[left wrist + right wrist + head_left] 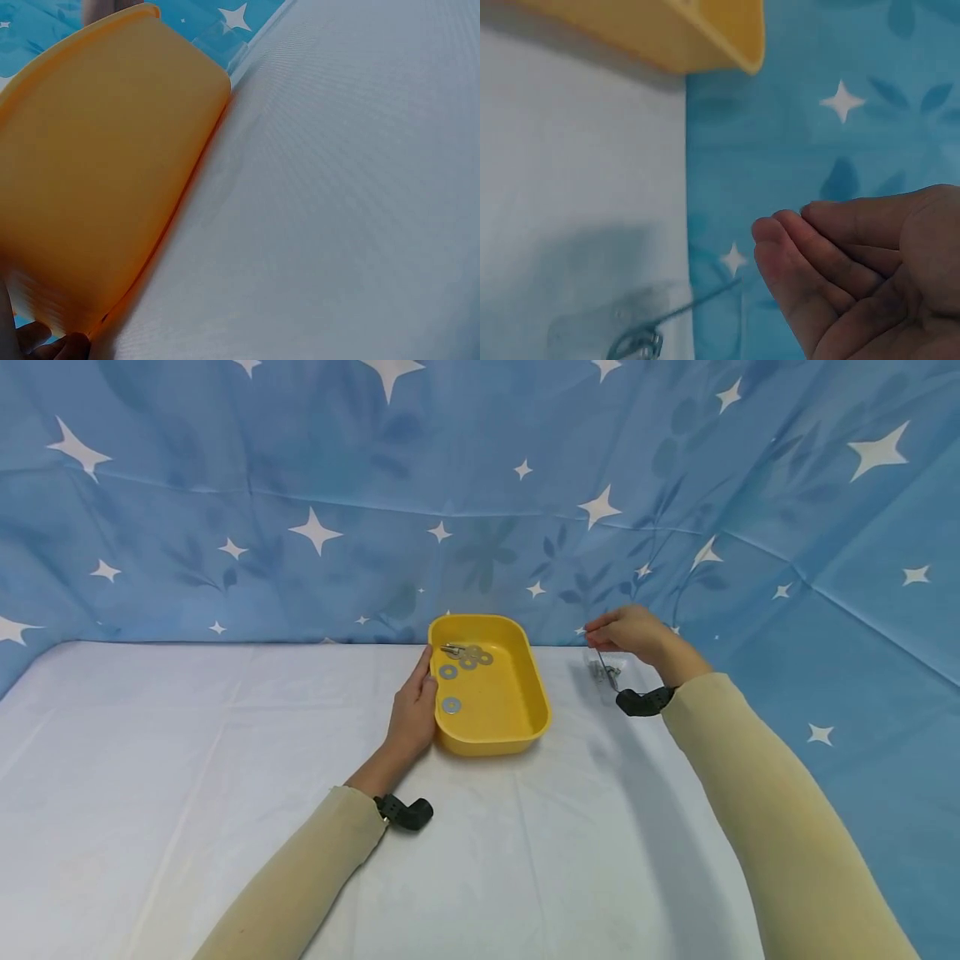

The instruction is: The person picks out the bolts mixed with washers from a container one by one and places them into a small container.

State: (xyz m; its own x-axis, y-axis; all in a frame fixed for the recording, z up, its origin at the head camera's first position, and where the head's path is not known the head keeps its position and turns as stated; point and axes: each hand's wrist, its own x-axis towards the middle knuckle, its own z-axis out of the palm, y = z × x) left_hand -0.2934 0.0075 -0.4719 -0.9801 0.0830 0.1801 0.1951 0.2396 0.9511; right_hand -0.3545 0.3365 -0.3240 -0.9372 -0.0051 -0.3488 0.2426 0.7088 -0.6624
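Observation:
A yellow plastic tray (491,747) stands at the back middle of the table. My left hand (412,710) grips its left side, fingers along the wall and thumb at the rim; in the left wrist view the fingertips (49,343) lie low by its base. Several grey washers (451,705) and a few shiny metal pieces (452,649) lie inside the tray's left half. Right of the tray, my right hand (630,631) hovers over a small clear container (577,326), fingers loosely together and holding nothing. A thin metal rod (697,300) sticks up from the container beside small metal parts.
A white cloth (225,793) covers the table. Directly behind its back edge hangs a blue curtain (487,460) with white stars. Each wrist wears a black camera band (405,812), and the right forearm's shadow falls on the cloth.

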